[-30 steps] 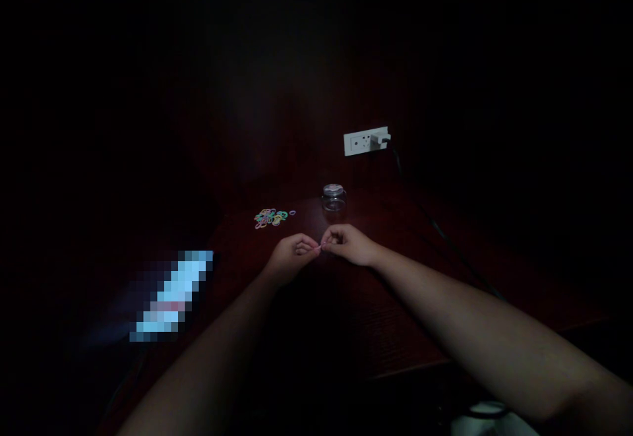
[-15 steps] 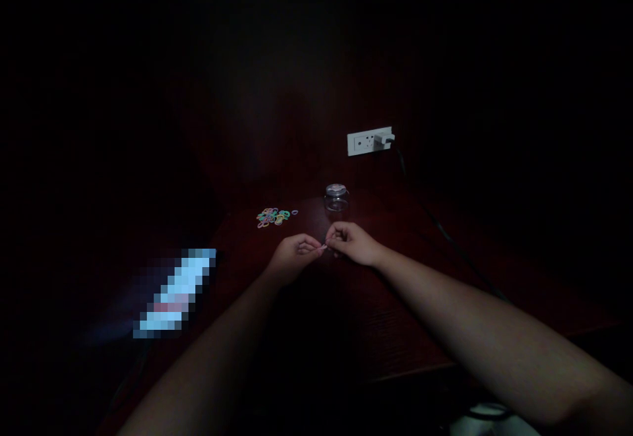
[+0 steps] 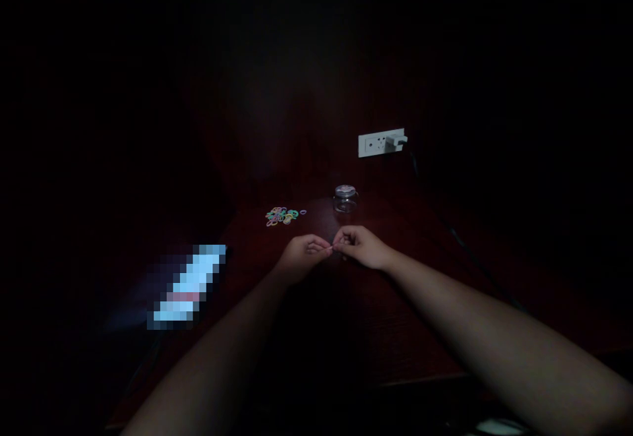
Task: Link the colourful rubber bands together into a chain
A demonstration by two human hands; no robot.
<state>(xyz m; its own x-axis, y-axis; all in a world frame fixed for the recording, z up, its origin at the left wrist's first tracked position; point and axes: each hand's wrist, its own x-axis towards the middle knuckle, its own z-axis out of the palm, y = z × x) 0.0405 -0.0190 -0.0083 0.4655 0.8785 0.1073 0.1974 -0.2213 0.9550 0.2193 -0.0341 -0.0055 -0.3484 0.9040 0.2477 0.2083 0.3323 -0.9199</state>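
Observation:
My left hand (image 3: 305, 256) and my right hand (image 3: 363, 247) meet above the dark red table (image 3: 415, 337), thumbs and fingertips pinched together. Whatever sits between the fingertips is too small and dim to name. Beyond my left hand lies a loose pile of small coloured elastic bands (image 3: 281, 216) in pink, green, yellow and purple. One purple band (image 3: 303, 212) rests apart, just right of the pile. Behind my right hand stands a small clear jar (image 3: 345, 204) with its lid on.
A bright, pixelated screen (image 3: 190, 287) is at the left. On the back wall a white socket (image 3: 380, 142) holds a plug, and a dark cable (image 3: 462, 245) runs down to the right. The front table edge (image 3: 420, 380) lies below my right forearm. Most surroundings are in darkness.
The whole view has shifted, so everything appears slightly further right. Both hands stay pinched together; the pinkish bit between the fingertips shows less now. Pile and jar keep their places on the table.

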